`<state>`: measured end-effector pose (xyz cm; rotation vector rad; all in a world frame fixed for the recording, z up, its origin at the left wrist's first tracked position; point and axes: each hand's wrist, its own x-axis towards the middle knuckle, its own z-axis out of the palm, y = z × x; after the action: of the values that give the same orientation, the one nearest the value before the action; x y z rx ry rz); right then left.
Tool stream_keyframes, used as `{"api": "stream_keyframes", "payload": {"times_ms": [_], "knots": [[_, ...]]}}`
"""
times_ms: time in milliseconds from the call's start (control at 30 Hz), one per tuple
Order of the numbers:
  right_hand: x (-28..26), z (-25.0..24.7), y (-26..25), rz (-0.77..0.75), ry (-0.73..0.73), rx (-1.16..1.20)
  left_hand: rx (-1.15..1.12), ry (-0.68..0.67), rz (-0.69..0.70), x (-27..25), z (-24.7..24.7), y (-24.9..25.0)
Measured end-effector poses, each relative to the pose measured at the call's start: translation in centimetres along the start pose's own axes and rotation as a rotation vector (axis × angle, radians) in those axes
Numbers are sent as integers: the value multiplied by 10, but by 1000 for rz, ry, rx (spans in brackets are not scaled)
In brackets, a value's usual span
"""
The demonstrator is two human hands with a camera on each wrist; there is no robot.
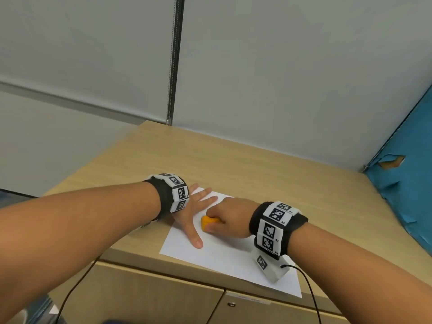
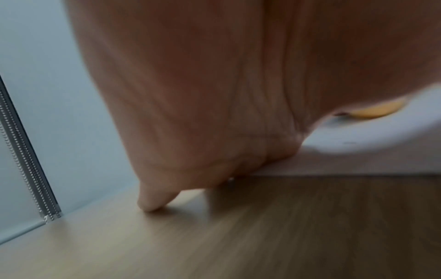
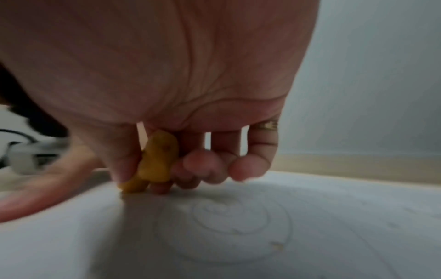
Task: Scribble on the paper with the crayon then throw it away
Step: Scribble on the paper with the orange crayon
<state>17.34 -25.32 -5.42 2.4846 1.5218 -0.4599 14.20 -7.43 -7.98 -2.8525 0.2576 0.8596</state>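
Observation:
A white sheet of paper (image 1: 224, 258) lies on the wooden cabinet top (image 1: 257, 169). My left hand (image 1: 196, 209) lies flat on the paper's left part, fingers spread and straight. My right hand (image 1: 230, 217) grips a chunky orange-yellow crayon (image 1: 208, 222) beside the left thumb. In the right wrist view the crayon (image 3: 155, 164) sits pinched between thumb and curled fingers, its tip touching the paper (image 3: 334, 236). Faint looping lines (image 3: 238, 219) mark the sheet there. The left wrist view shows my palm (image 2: 214, 94) pressed down and a sliver of the crayon (image 2: 377, 110).
A white wall with a metal strip (image 1: 174, 66) backs the cabinet top. A torn blue panel (image 1: 406, 178) stands at the right. Cabinet doors (image 1: 163, 298) are below the front edge, and black cables (image 1: 311, 293) hang from my wrists. A wrist camera block (image 1: 271, 267) rests over the paper.

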Motion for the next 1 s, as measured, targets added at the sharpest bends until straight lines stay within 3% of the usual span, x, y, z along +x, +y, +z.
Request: {"api": "stream_keyframes", "payload": {"times_ms": [133, 333, 500, 667, 867, 1000], "knots": [[18, -10, 20, 200, 114, -56, -12, -26, -10, 2, 0, -3], [1, -2, -11, -55, -83, 93, 3, -47, -19, 4, -1, -1], [20, -12, 14, 148, 114, 50, -12, -42, -6, 3, -1, -1], [8, -1, -12, -8, -27, 141, 9, -60, -21, 0, -4, 2], [17, -19, 13, 242, 72, 60, -4, -46, -46, 0, -4, 3], [-3, -17, 11, 341, 31, 16, -35, -2, -49, 0, -2, 3]]}}
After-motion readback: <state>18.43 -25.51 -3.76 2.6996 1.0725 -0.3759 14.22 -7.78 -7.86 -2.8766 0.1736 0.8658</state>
